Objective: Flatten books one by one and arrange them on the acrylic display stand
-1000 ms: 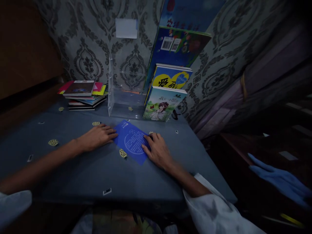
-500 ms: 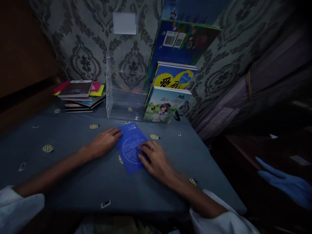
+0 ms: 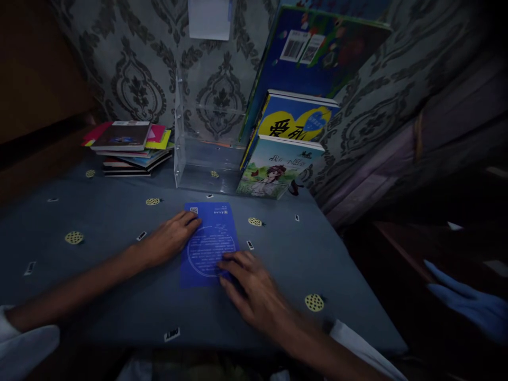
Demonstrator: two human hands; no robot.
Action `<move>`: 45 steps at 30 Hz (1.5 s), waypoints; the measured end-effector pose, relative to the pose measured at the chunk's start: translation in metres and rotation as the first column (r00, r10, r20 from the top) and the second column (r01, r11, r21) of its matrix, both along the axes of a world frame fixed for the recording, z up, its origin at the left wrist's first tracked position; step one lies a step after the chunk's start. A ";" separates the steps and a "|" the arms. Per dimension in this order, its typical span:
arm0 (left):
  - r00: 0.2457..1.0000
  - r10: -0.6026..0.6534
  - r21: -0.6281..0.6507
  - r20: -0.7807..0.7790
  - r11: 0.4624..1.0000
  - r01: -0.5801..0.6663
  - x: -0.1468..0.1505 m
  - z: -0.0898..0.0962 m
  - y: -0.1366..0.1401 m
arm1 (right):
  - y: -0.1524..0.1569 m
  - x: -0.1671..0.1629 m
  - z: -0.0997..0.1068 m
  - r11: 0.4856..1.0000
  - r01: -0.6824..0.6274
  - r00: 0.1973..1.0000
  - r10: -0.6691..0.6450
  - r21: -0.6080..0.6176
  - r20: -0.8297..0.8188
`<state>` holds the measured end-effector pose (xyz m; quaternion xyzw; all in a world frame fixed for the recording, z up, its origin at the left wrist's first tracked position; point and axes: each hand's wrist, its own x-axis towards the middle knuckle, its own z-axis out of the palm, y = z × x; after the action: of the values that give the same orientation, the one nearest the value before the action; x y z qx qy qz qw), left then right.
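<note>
My blurred right hand (image 3: 254, 288) hides part of the right edge of the rectangular blue sheet with white print (image 3: 210, 238), its lines too small for me to read. My left hand (image 3: 170, 241) covers some of its left edge. The top crops a white rectangular card (image 3: 209, 20).

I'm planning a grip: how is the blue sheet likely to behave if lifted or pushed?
The blue sheet looks thin, so it is probably light and may flex when lifted. It lies flat on the tablecloth, so a sideways push would likely slide it rather than tip it.
</note>
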<state>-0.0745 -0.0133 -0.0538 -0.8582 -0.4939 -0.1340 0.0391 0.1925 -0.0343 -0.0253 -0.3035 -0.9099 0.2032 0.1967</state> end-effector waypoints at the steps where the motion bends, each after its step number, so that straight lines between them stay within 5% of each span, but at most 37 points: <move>1: 1.000 -0.006 0.004 0.021 1.000 0.006 -0.001 -0.003 0.001 | 0.000 -0.001 0.002 0.999 -0.015 1.000 0.015 -0.033 -0.017; 12: 0.976 -0.045 -0.037 0.214 0.998 0.055 -0.004 -0.007 0.000 | 0.060 -0.076 0.006 0.987 -0.143 0.990 0.143 -0.071 0.004; 18: 0.995 0.033 -0.163 0.096 0.987 -0.017 -0.005 0.002 -0.003 | 0.099 -0.116 -0.003 0.956 -0.226 0.972 0.235 -0.189 0.027; 27: 0.994 0.021 -0.057 0.110 0.998 -0.015 -0.006 -0.009 -0.002 | 0.121 -0.059 -0.026 0.996 -0.055 0.989 0.064 -0.069 0.134; 38: 0.986 0.160 -0.198 0.038 0.969 -0.150 -0.022 -0.004 0.023 | 0.118 -0.036 -0.034 0.997 0.024 0.977 -0.040 0.077 0.208; 45: 1.000 0.031 -0.220 0.007 0.975 -0.029 -0.023 0.004 -0.026 | 0.119 -0.037 -0.039 0.994 0.032 0.974 -0.055 0.105 0.219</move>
<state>-0.0971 -0.0392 -0.0498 -0.8491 -0.5187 -0.0821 -0.0567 0.1556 0.0849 -0.0642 -0.3337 -0.9284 0.1177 0.1134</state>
